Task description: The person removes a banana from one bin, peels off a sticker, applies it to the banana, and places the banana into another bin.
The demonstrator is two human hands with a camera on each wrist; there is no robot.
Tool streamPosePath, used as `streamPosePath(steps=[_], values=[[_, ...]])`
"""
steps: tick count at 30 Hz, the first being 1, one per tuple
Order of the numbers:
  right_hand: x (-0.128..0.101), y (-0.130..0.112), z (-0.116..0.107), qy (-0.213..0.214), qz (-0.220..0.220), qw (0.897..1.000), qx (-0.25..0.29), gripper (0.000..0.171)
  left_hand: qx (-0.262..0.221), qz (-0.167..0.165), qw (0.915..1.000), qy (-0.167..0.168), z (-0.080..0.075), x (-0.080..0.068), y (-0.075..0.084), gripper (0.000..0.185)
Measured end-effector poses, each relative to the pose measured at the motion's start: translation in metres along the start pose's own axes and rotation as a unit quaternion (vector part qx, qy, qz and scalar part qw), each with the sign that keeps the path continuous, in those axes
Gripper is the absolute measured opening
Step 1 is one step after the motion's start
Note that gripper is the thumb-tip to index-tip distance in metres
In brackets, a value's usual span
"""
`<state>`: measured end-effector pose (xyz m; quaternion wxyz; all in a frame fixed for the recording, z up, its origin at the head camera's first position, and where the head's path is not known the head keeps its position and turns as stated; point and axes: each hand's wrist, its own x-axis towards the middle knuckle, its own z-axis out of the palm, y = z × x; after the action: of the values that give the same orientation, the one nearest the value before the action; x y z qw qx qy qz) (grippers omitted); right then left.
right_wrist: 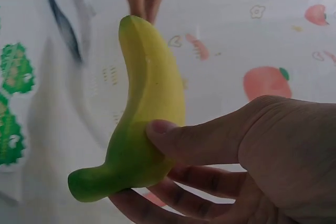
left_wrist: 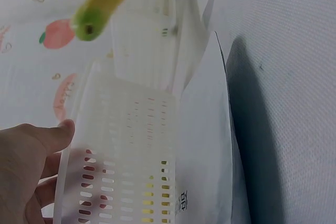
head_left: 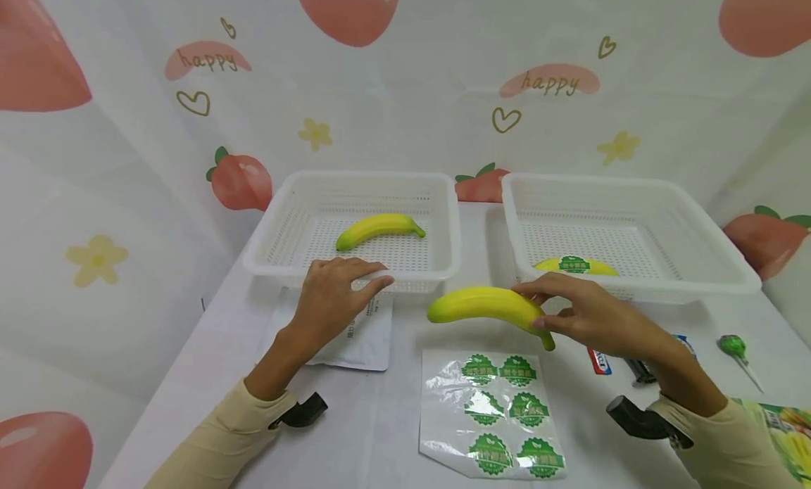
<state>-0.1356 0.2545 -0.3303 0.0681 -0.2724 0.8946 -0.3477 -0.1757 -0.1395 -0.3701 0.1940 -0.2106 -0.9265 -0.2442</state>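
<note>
White, the tabletop (head_left: 386,440) carried the right basket (head_left: 684,290) and the left basket (head_left: 275,269), both slotted. Nearer the person lay a sheet of green stickers (head_left: 498,429). The left hand (head_left: 332,299) gripped the left basket's near rim, fingers behind its wall in the left wrist view. The right hand (head_left: 586,313) pinched a banana (head_left: 483,304) near its stem, clear of the tabletop; only the left wrist view caught the dark spot (left_wrist: 89,29) on its other tip. The head view alone showed the round sticker (head_left: 574,264) on another banana (head_left: 600,267), inside the right basket.

held banana (head_left: 478,304): smooth, soft sheen | left basket (head_left: 374,188): plastic | sticker sheet (head_left: 491,413): glossy | sleeve (head_left: 222,433): matt cloth
</note>
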Motion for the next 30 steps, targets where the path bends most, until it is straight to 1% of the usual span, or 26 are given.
streamPosePath(steps=[3, 7, 14, 16, 17, 19, 22, 23, 24, 25, 26, 27, 28, 30], values=[[-0.003, 0.008, 0.010, -0.007, 0.019, 1.000, -0.007, 0.050, 0.003, -0.003, 1.0000, -0.003, -0.001, -0.001, 0.000, 0.036], [-0.001, 0.018, 0.020, -0.009, 0.028, 0.999, -0.025, 0.049, 0.005, -0.005, 1.0000, -0.006, -0.002, -0.001, 0.001, 0.037], [0.003, 0.033, 0.028, -0.005, 0.047, 0.999, -0.027, 0.049, 0.008, 0.000, 0.9999, -0.009, -0.001, 0.000, 0.002, 0.036], [0.004, 0.036, 0.029, -0.001, 0.052, 0.998, -0.026, 0.047, 0.010, 0.008, 0.9999, -0.003, -0.001, 0.000, 0.003, 0.035], [0.005, 0.037, 0.030, 0.000, 0.051, 0.998, -0.027, 0.046, 0.011, 0.014, 0.9998, 0.004, -0.001, 0.000, 0.004, 0.034], [0.007, 0.038, 0.032, 0.005, 0.052, 0.998, -0.026, 0.045, 0.013, 0.040, 0.9989, 0.023, 0.000, -0.001, 0.007, 0.031], [0.009, 0.038, 0.034, 0.006, 0.054, 0.998, -0.020, 0.043, -0.001, 0.093, 0.9944, 0.052, 0.000, -0.001, 0.013, 0.026], [0.009, 0.038, 0.034, 0.006, 0.053, 0.998, -0.017, 0.043, -0.011, 0.111, 0.9923, 0.055, 0.000, -0.002, 0.016, 0.025], [0.010, 0.038, 0.035, 0.005, 0.055, 0.998, -0.014, 0.042, -0.023, 0.127, 0.9903, 0.050, -0.001, -0.003, 0.020, 0.024], [0.010, 0.038, 0.036, 0.004, 0.056, 0.998, -0.011, 0.042, -0.036, 0.139, 0.9890, 0.036, -0.001, -0.005, 0.024, 0.024], [0.010, 0.038, 0.036, 0.003, 0.055, 0.998, -0.009, 0.041, -0.048, 0.148, 0.9877, 0.012, -0.002, -0.006, 0.028, 0.024], [0.010, 0.038, 0.037, 0.001, 0.054, 0.998, -0.008, 0.041, -0.056, 0.151, 0.9868, -0.019, -0.002, -0.009, 0.033, 0.025], [0.010, 0.039, 0.037, 0.001, 0.054, 0.999, -0.006, 0.041, -0.060, 0.148, 0.9854, -0.058, -0.002, -0.011, 0.038, 0.027], [0.011, 0.040, 0.038, -0.001, 0.055, 0.998, -0.006, 0.040, -0.060, 0.132, 0.9786, -0.146, -0.001, -0.015, 0.048, 0.033]])
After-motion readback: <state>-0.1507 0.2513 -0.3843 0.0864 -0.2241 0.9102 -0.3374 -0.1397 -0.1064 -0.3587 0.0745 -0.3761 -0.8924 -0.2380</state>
